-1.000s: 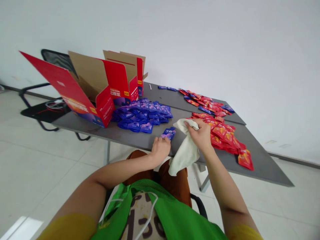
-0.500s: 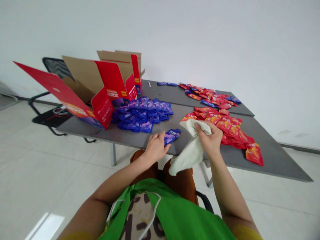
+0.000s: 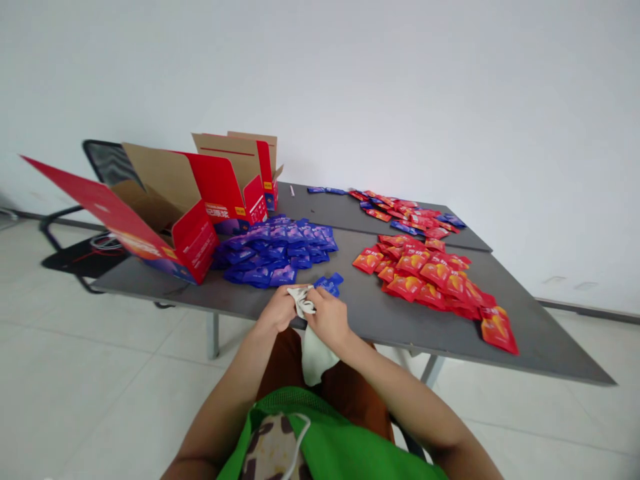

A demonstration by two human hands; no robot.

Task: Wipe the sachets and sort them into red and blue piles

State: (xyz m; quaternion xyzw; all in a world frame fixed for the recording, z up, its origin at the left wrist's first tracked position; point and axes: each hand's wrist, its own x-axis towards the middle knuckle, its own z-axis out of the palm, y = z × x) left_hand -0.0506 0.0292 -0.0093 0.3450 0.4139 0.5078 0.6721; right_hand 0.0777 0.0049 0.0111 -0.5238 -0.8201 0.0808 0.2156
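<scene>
Seated person w/ both hands together at near edge of a grey table (image 3: 350,313), working a cream-white cloth (image 3: 313,350): soft, crumpled, its top bunched betw. the hands, the rest hanging down over the lap below them. Left hand (image 3: 278,311) curled shut on the cloth's bunched top; right hand (image 3: 330,319) pressed against it from the other side, fingers closed on same cloth. Just beyond the right hand's knuckles, a few blue sachets (image 3: 329,285) lie on the table. Farther out, past the left hand, a blue sachet pile (image 3: 277,250) beside open red cartons (image 3: 190,200); off to the right, well apart, a red sachet pile (image 3: 430,273).
</scene>
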